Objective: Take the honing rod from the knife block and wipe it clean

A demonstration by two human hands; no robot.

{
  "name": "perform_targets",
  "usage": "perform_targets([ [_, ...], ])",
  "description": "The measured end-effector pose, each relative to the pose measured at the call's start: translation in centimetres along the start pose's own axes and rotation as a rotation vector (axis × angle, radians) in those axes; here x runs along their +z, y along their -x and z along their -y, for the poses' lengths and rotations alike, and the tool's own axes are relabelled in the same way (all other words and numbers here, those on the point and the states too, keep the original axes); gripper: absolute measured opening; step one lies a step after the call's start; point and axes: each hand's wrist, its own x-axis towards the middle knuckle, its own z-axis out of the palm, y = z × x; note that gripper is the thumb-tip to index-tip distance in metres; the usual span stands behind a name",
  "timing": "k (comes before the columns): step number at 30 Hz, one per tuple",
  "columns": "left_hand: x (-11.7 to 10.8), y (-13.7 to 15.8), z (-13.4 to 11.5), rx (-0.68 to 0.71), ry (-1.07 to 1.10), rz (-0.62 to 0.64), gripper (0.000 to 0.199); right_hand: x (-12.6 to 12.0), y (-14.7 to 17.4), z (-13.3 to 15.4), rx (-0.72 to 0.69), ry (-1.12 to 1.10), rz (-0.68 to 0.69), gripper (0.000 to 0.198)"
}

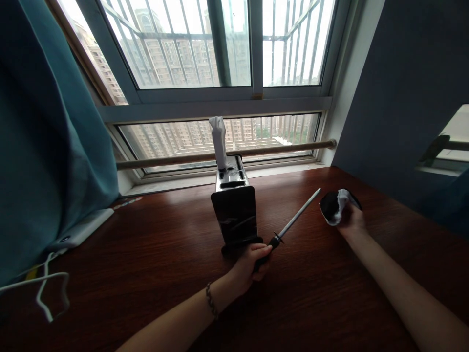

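— What's nearest?
— The left hand (pixel 252 266) grasping a slim steel honing rod's (pixel 297 215) black handle above the dark wooden table (pixel 146 254).
— The right hand (pixel 350 217)?
— Clenched around a crumpled black-and-white cloth (pixel 335 205), just beside the rod's tip.

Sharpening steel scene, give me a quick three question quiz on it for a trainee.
1. True or false: the left hand grips the sharpening steel by its dark handle.
2. What does the right hand hold?
A. a black and white cloth
B. a cup
3. What sticks up from the knife block?

Key: 1 true; 2 A; 3 a white handle.
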Motion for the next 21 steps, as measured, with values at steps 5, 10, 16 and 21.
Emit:
perform_targets([
  [5,-0.3,0.0,0.0,-0.008,0.018,-0.010,0.040,0.3,1.8,-2.7,0.170,0.109,0.122,0.011],
  [10,0.0,-0.2,0.2,0.008,-0.045,-0.004,0.041,0.7,4.4,-4.6,0.228,0.263,0.422,0.035],
  [16,0.1,-0.4,0.4,0.009,-0.139,0.022,0.042,1.0,6.1,-4.9,0.325,0.362,0.504,0.030],
  [21,0.2,-0.2,0.2,0.007,-0.191,0.034,0.041,1.2,8.8,-6.5,0.485,0.482,0.585,0.032],
])
